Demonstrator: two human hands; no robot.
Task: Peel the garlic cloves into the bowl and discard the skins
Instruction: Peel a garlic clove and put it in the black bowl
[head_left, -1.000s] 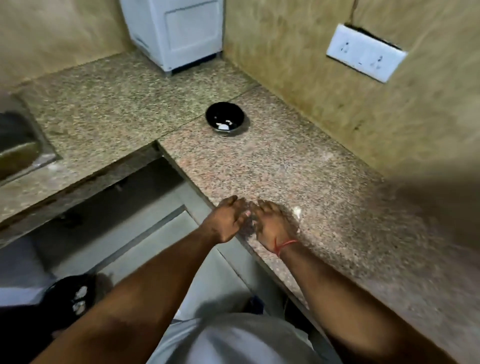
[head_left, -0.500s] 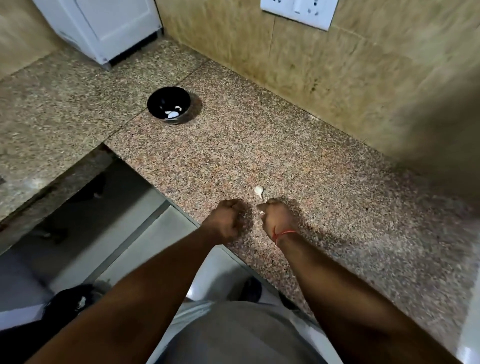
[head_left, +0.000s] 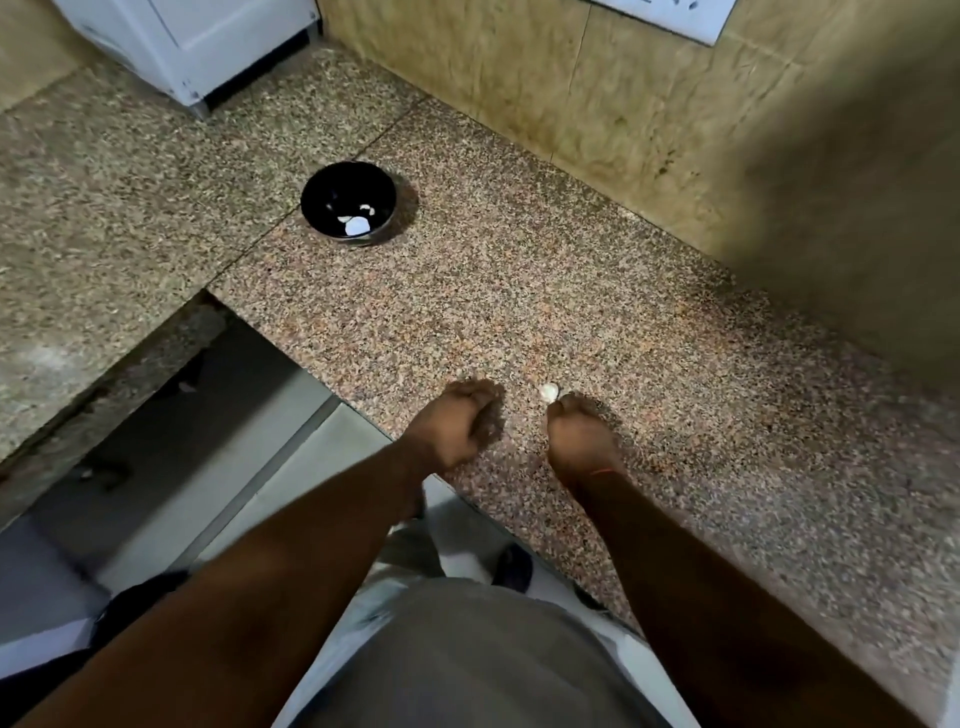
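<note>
A speckled granite countertop spreads beneath both hands and runs on well beyond them to a tan tiled wall far ahead and off to the right of the right hand. A white appliance stands on the counter far ahead of the left hand, at the corner; no brand or lettering can be read on it. A white switch plate sits on the wall far ahead of the right hand, cut by the top edge of the view, and any markings on it are too blurred to read.

A black bowl rests on the counter well ahead of the left hand, slightly to its left, with a few pale peeled cloves lying in its bottom.

The left hand hovers over the counter's near edge with its fingers curled into a loose fist; whether anything is inside it cannot be told. The right hand is just to the right, apart from the left hand, fingers drawn together in a narrow pinch. A thin red thread circles its wrist.

A pale garlic clove sits at the fingertips of the right hand, touching them; whether it is pinched there or lying on the granite cannot be told.
</note>
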